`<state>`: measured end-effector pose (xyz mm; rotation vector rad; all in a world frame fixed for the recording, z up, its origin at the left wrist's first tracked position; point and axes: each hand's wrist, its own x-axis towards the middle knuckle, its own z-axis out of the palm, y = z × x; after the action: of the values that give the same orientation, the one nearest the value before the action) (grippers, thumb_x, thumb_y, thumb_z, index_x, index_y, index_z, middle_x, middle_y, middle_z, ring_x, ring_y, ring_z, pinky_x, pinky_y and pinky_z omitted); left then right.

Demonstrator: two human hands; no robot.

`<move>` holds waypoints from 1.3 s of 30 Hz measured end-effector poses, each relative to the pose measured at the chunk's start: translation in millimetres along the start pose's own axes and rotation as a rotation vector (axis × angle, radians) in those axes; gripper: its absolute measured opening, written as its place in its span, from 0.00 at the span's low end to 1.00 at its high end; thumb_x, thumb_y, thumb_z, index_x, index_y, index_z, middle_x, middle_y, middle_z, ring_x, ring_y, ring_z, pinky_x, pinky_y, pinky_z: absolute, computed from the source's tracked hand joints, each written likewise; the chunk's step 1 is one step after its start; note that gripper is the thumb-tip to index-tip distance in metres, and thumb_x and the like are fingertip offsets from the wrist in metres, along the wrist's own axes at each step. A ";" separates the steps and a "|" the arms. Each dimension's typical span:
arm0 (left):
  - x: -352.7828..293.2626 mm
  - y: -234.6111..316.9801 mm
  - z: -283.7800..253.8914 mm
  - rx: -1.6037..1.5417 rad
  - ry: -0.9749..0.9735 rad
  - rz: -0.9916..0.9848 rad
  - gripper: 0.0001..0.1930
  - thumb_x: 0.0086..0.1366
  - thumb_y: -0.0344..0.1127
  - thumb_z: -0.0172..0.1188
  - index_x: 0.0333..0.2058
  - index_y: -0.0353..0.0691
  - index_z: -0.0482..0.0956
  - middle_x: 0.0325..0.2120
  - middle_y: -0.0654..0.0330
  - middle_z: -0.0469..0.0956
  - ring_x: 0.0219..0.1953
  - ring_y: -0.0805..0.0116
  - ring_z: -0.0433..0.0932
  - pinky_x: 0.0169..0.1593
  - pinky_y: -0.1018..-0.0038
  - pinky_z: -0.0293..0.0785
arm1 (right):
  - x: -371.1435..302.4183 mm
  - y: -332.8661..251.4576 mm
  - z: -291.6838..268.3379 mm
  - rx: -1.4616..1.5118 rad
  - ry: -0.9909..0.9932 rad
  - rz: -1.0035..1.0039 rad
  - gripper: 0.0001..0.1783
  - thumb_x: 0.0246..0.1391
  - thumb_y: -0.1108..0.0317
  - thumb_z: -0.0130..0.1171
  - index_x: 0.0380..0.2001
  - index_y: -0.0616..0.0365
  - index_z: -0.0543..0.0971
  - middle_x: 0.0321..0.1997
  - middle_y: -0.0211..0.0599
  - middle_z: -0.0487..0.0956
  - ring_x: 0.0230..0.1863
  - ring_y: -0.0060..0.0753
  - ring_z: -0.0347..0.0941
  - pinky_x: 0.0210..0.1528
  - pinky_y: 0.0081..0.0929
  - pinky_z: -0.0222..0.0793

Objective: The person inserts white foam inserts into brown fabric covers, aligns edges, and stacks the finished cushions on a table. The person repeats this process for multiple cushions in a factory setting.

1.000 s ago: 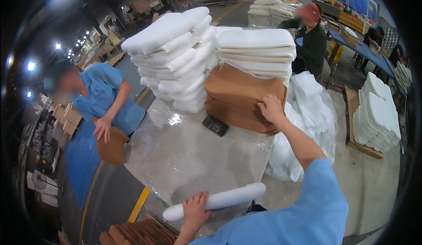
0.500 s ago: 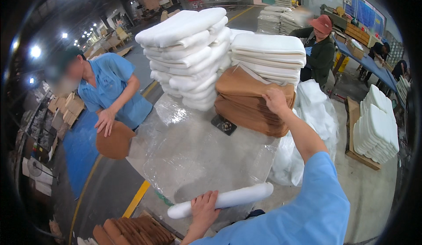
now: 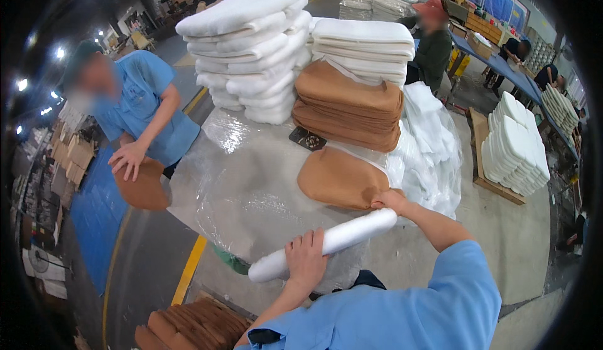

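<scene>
Two hands grip a white roll [image 3: 323, 243] at the plastic-covered bench's [image 3: 251, 193] near edge: left hand [image 3: 306, 259] closed mid-roll, right hand [image 3: 389, 200] clasping its far end beside a brown pad [image 3: 342, 177].

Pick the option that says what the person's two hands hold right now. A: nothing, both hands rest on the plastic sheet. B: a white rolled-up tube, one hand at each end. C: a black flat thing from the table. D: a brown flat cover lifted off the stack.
B: the left hand grips the near end of the white roll and the right hand its far end, above the plastic-covered table.
</scene>
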<state>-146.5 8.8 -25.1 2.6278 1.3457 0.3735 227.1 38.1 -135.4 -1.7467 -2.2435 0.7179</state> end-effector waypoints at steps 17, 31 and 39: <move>-20.7 7.9 11.5 0.009 -0.018 -0.077 0.27 0.48 0.34 0.74 0.50 0.48 0.79 0.44 0.64 0.82 0.49 0.60 0.78 0.56 0.57 0.66 | 87.7 -70.3 23.7 -0.208 -0.234 -0.035 0.29 0.58 0.46 0.67 0.53 0.55 0.79 0.55 0.51 0.81 0.58 0.54 0.78 0.57 0.47 0.75; -64.1 8.2 20.6 0.020 -0.043 0.055 0.27 0.46 0.34 0.72 0.49 0.52 0.80 0.43 0.67 0.82 0.46 0.61 0.79 0.50 0.60 0.68 | 80.4 -90.1 -105.4 0.588 0.098 0.080 0.16 0.65 0.72 0.58 0.55 0.59 0.79 0.35 0.33 0.80 0.38 0.24 0.76 0.42 0.32 0.73; -25.5 -19.5 0.0 -0.749 -0.345 -0.180 0.38 0.65 0.49 0.71 0.70 0.44 0.68 0.59 0.49 0.77 0.61 0.53 0.76 0.67 0.56 0.68 | 13.7 -129.3 -180.2 1.115 0.163 -0.083 0.22 0.63 0.76 0.62 0.61 0.60 0.78 0.49 0.23 0.83 0.49 0.17 0.76 0.55 0.23 0.70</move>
<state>-175.9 -0.6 -33.8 1.8388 1.0448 0.3002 193.9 72.4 81.7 -1.0637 -1.2972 1.3669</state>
